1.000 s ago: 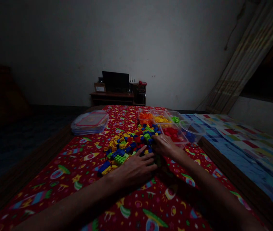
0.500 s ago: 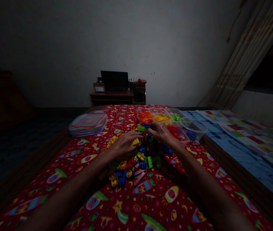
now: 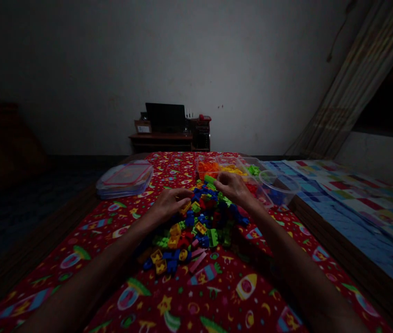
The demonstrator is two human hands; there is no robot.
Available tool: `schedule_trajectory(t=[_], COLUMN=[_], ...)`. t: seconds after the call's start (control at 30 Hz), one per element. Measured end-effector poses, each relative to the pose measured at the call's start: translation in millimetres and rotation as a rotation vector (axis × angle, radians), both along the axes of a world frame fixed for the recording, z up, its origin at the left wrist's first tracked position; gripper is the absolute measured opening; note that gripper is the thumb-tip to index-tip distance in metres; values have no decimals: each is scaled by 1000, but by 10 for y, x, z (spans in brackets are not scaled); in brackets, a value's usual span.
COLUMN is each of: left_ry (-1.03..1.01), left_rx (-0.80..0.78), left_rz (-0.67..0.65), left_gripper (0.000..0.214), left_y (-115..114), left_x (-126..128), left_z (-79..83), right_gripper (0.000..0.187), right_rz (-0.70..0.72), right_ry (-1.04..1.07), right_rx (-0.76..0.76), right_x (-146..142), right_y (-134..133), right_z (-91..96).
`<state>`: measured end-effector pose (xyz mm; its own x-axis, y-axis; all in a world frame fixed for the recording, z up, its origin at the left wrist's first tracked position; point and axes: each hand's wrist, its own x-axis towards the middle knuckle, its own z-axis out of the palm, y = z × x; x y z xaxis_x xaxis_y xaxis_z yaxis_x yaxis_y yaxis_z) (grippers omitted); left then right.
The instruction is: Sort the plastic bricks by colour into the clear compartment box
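A heap of toy building bricks [image 3: 201, 228] in blue, green, yellow, red and pink lies on the red patterned cloth between my hands. At the heap's far end, my right hand [image 3: 234, 187] pinches a light green brick [image 3: 210, 179] at its fingertips. My left hand [image 3: 169, 203] rests along the heap's left side, thumb and fingers apart, close to a yellow brick [image 3: 185, 207]. Just beyond my right hand stands a clear divided tray [image 3: 269, 202]. Its compartments hold orange bricks [image 3: 208, 168], yellow bricks [image 3: 231, 169], green bricks [image 3: 254, 170] and red bricks [image 3: 252, 188].
A round clear tub [image 3: 295, 188] with blue bricks inside stands right of the tray. Stacked clear lids [image 3: 125, 179] lie at the far left of the cloth [image 3: 189, 305]. A bed with a checked cover [image 3: 359, 189] is to the right. A dark monitor [image 3: 165, 116] stands by the wall.
My left hand has drawn back leftward, uncovering more of the heap. The light green brick has shifted slightly away and to the right with my right hand.
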<state>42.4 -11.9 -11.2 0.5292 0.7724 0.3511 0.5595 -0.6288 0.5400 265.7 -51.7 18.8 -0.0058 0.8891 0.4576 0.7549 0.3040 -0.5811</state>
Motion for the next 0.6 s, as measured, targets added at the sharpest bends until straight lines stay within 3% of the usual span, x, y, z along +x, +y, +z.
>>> schedule_trajectory(t=[0.07, 0.23, 0.3, 0.47, 0.6], left_ry=[-3, 138, 275, 370, 277], left_rx=[83, 346, 369, 397, 377], left_rz=[-55, -454, -534, -470, -316], left_gripper=[28, 24, 28, 12, 17], left_y=[-11, -287, -437, -564, -432], left_x=[2, 179, 287, 414, 332], left_z=[5, -26, -103, -289, -246], right_gripper=[4, 16, 17, 25, 16], right_rz=[1, -5, -10, 7, -25], right_ry=[42, 118, 107, 27, 26], right_rx=[-19, 8, 32, 59, 44], right_x=[13, 79, 96, 133, 181], right_y=[-3, 9, 4, -20, 4], right_z=[8, 10, 11, 19, -13])
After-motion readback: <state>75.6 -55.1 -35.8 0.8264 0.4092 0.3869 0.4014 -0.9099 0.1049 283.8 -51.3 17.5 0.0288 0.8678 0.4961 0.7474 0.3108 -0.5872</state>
